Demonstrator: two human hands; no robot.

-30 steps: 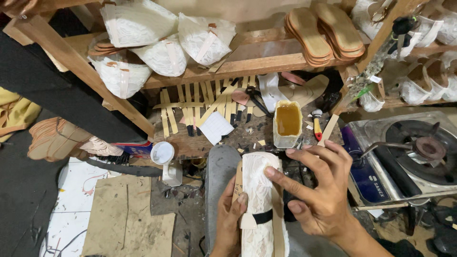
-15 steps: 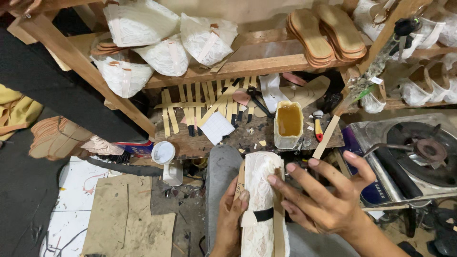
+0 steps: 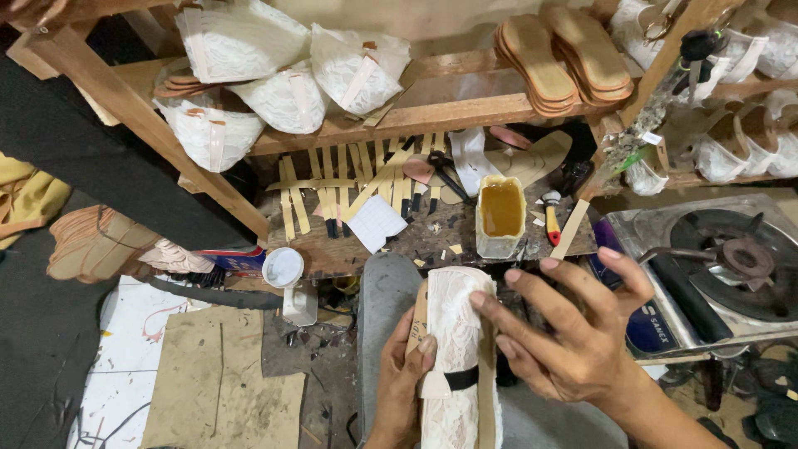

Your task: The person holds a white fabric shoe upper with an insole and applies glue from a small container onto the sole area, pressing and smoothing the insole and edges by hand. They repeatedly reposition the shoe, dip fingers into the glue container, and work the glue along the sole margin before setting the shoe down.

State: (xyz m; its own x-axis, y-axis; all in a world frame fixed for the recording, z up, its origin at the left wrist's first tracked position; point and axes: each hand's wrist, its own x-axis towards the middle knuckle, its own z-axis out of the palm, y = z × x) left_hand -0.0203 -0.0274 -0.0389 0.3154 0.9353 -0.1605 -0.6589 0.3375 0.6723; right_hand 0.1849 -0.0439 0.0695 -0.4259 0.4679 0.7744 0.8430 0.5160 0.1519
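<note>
I see the left hand [image 3: 401, 384] wrapped around the left edge of a white lace shoe piece [image 3: 455, 357], thumb pressed on its top face, holding it over a grey knee [image 3: 384, 308] at the bottom middle of the view. The right hand [image 3: 565, 333] is spread wide open above the piece; its fingertips [image 3: 477, 299] rest on the lace near the upper end, and it grasps nothing. A black band [image 3: 460, 379] crosses the piece lower down. Just beyond it, on the cluttered wooden bench [image 3: 349, 249], stands a tub of amber glue [image 3: 501, 214] beside loose tan strips [image 3: 349, 187]. A white cup [image 3: 283, 268] sits to the left, a gas stove [image 3: 731, 258] to the right, and stacked soles [image 3: 565, 58] fill the shelf above.
</note>
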